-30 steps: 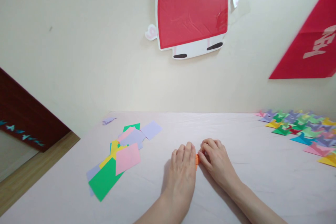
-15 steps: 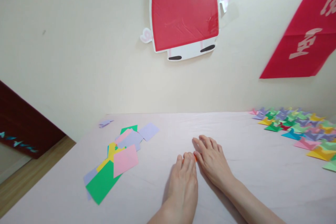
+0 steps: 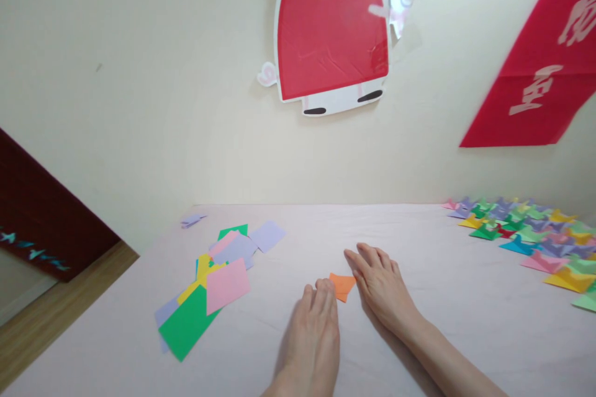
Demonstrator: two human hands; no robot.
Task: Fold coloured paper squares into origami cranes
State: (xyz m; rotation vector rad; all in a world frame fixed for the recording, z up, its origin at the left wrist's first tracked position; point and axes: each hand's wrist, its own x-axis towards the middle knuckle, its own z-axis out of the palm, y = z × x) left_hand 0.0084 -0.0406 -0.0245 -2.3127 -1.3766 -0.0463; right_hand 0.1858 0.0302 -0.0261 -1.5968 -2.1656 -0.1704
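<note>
A small folded piece of orange paper point(image 3: 343, 287) lies on the pale pink cloth between my two hands. My left hand point(image 3: 313, 325) covers the paper's left edge with its fingers bunched together; the thumb is hidden. On the other side, my right hand point(image 3: 384, 285) has its fingers stretched out, and its thumb is at the paper's right corner. Whether that thumb presses on the paper or only rests beside it, I cannot tell.
Loose coloured sheets, with a green sheet point(image 3: 189, 324) and a pink sheet point(image 3: 228, 285) on top, overlap at the left. Rows of folded paper shapes point(image 3: 528, 232) stand at the right. A wall point(image 3: 200, 155) rises behind the cloth-covered surface point(image 3: 400, 360).
My hands have drawn apart slightly, the left one moving left, so more of the orange paper shows between them. The view has also shifted a little.
</note>
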